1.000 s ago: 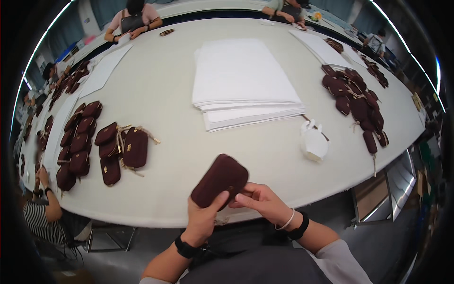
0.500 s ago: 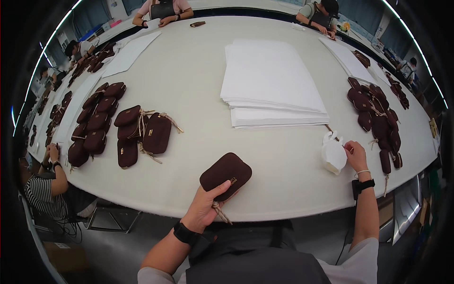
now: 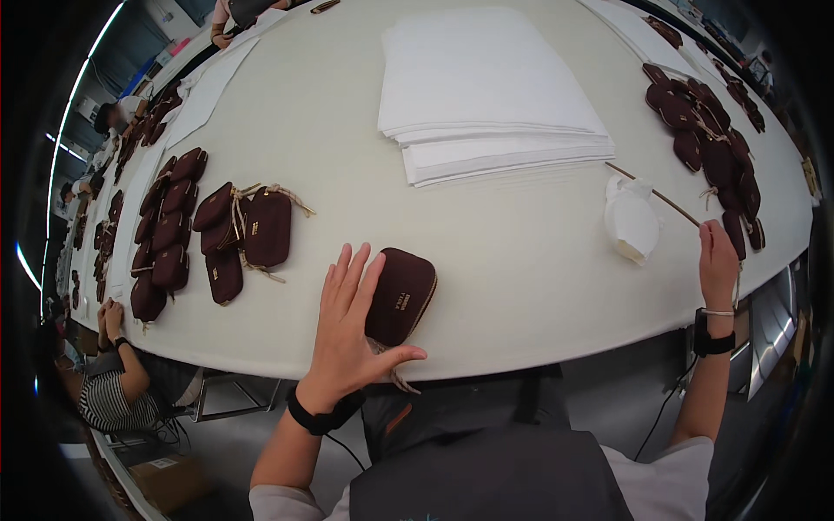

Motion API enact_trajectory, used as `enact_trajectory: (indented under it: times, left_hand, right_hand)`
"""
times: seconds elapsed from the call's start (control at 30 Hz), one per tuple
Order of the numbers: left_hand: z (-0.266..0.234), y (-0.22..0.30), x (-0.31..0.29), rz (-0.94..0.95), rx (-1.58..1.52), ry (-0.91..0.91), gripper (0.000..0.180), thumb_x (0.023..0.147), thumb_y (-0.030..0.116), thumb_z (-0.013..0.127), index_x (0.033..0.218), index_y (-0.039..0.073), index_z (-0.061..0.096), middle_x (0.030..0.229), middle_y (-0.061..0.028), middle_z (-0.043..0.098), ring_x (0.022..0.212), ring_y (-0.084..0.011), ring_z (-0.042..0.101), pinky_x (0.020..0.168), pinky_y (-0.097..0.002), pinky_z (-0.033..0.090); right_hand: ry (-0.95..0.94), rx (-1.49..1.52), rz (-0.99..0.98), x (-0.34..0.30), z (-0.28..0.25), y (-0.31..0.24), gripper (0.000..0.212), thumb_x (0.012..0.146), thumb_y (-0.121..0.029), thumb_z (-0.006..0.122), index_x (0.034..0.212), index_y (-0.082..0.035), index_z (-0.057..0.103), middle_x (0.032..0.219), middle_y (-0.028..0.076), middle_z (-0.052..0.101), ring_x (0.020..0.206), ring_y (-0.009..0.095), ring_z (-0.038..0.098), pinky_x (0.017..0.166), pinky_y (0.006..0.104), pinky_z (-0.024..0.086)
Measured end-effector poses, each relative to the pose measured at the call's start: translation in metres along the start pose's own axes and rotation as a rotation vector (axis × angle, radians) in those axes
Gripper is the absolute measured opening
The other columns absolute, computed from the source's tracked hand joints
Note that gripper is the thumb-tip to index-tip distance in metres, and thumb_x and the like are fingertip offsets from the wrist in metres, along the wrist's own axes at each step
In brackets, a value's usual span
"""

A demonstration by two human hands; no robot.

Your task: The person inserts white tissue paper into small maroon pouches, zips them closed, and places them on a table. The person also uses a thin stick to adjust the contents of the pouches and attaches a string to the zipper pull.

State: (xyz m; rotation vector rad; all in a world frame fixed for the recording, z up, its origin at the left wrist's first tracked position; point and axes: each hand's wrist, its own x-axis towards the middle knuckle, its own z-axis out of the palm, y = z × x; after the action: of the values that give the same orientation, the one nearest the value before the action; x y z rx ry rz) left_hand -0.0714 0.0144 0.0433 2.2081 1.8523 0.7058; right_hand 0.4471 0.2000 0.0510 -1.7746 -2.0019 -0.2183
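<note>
A dark maroon zip pouch [image 3: 405,295] with gold lettering lies near the table's front edge, its cord loop hanging toward me. My left hand [image 3: 352,334] is over its left side, fingers stretched and thumb spread, not gripping it. Farther right, my right hand [image 3: 718,260] pinches the end of a thin brown stick [image 3: 653,193]. The stick's far tip reaches the corner of a stack of white sheets [image 3: 512,165]. Beside the stick, apart from my hand, stands a crumpled white wrapped container [image 3: 632,221].
Several similar pouches form rows [image 3: 169,221] at the left, with a smaller group [image 3: 261,227] nearer me. Another pile [image 3: 717,161] lies at the right edge. A person in a striped shirt [image 3: 117,395] sits at the left; other people work along the far edges.
My left hand has let go of the pouch, which now lies on the table. My right hand has moved right, away from the white container, drawing the stick out. The view has shifted.
</note>
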Motion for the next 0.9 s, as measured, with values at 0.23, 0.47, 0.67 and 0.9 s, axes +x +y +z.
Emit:
enact_trajectory:
  times: [0.23,0.47,0.67,0.9]
  left_hand:
    - [0.018,-0.023,0.02,0.039,-0.182,-0.131,0.087,0.09,0.045,0.069,0.154,0.0,0.033,0.157,-0.0241,0.036,0.147,-0.0415,0.033,0.118,-0.0468,0.03]
    - [0.025,-0.016,0.016,-0.099,-0.255,-0.089,0.066,0.1,0.034,0.057,0.153,0.002,0.036,0.152,-0.0249,0.041,0.138,-0.0417,0.044,0.114,-0.0434,0.038]
    - [0.019,-0.009,0.026,-0.029,-0.088,-0.106,0.057,0.1,0.03,0.057,0.151,0.008,0.043,0.151,-0.0226,0.043,0.134,-0.0413,0.049,0.108,-0.0445,0.043]
    - [0.031,-0.008,0.019,-0.028,-0.179,-0.045,0.054,0.098,0.029,0.057,0.147,0.008,0.048,0.154,-0.0214,0.041,0.132,-0.041,0.051,0.108,-0.0439,0.044]
  right_hand:
    - [-0.244,0.735,0.022,-0.113,-0.05,-0.105,0.027,0.103,-0.016,0.055,0.084,0.003,0.059,0.069,0.004,0.054,0.062,0.007,0.045,0.057,0.0243,0.034]
    - [-0.48,0.714,-0.205,-0.133,0.002,-0.196,0.009,0.094,-0.015,0.068,0.09,-0.008,0.069,0.062,0.008,0.059,0.052,0.024,0.058,0.049,0.0327,0.043]
    - [-0.485,0.701,-0.353,-0.127,0.011,-0.213,0.008,0.096,-0.014,0.066,0.1,-0.008,0.068,0.068,0.007,0.063,0.053,0.024,0.06,0.05,0.0322,0.045]
    - [-0.541,0.766,-0.221,-0.142,0.014,-0.218,0.01,0.097,-0.013,0.063,0.103,-0.006,0.068,0.073,0.009,0.067,0.057,0.025,0.063,0.052,0.0319,0.048]
